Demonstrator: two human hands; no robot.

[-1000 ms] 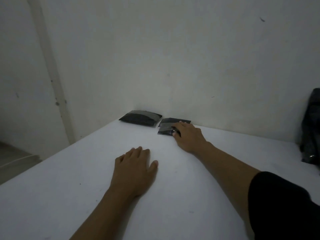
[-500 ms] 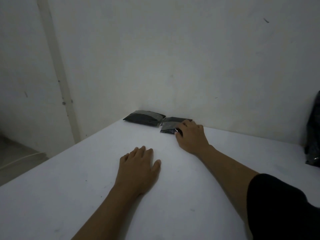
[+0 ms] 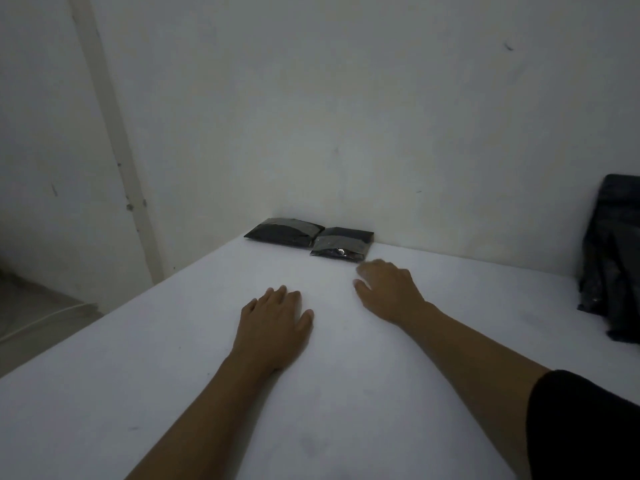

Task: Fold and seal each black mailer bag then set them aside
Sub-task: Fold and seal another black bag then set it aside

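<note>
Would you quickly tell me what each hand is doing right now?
Left hand: open, flat on the table, holding nothing.
Right hand: open, holding nothing, just short of the nearer mailer.

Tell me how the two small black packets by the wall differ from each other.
The left packet lies nearer the table's left edge; the right packet sits closer to the right hand. The left packet shows its grey flap along the far edge, over a dark bulging face; the right packet shows a grey band across its middle and a shiny glint near its front edge. Both are black, folded, lying flat side by side on the white table against the wall, untouched by either hand.
</note>
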